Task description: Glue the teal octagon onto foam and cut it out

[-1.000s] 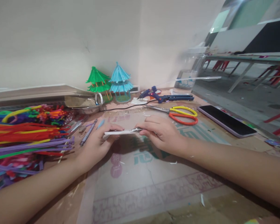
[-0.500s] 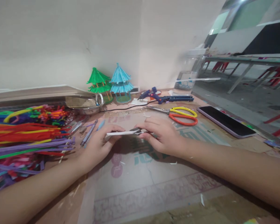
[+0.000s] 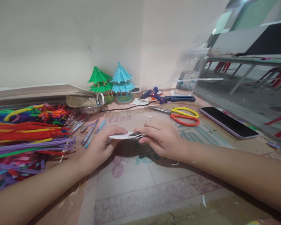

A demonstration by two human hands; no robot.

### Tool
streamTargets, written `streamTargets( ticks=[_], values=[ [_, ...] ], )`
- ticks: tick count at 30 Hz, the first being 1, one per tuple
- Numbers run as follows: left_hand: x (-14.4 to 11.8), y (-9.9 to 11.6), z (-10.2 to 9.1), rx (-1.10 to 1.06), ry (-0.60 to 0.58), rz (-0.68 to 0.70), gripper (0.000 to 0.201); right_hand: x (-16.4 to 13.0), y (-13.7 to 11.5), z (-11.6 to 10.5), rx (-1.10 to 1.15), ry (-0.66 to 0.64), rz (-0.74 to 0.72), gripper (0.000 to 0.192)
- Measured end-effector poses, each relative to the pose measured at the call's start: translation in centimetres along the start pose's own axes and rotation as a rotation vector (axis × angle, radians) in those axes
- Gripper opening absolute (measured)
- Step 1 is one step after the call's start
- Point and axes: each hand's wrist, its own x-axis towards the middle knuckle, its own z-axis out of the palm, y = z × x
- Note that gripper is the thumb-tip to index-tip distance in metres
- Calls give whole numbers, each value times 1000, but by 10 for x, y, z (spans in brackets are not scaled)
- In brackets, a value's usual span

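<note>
Between thumb and fingers, my left hand grips a thin white flat piece, held nearly level and seen almost edge-on. My right hand pinches a small dark blade that lies against the right end of the white piece. Its handle, if it has one, is hidden by my fingers. Both hands are just above a printed cardboard sheet. Past my right hand lie scissors with one yellow and one red handle loop.
Colourful pipe cleaners are heaped at left, with pens beside them. Green and blue tiered-roof models stand near the wall. A glue gun, pliers and clear container are behind; a phone lies right.
The blade has shifted slightly left over the white piece, and the white piece is tilted so more of its face shows. Both hands keep their grip.
</note>
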Motion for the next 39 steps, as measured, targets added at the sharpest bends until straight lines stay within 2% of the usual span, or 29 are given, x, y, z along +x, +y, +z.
streamTargets(
  ticks=[15, 21, 27, 35, 37, 39],
  values=[
    [0, -1, 2, 24, -3, -47, 21, -4, 2, 1, 39, -22, 80, 34],
    [-3, 1, 3, 68, -43, 31, 31, -1, -8, 3, 51, -36, 22, 30],
    [-3, 3, 3, 74, -34, 49, 30, 1, -10, 1, -2, -32, 10, 35],
    [-3, 4, 4, 64, -32, 66, 29, 2, -9, 1, -4, 5, -32, 29],
    [-3, 4, 3, 46, -40, 50, 28, 1, -8, 0, 14, 17, -10, 29],
    [-2, 4, 3, 10, -24, -2, 23, 0, -6, 0, 62, 41, 71, 29]
  ],
)
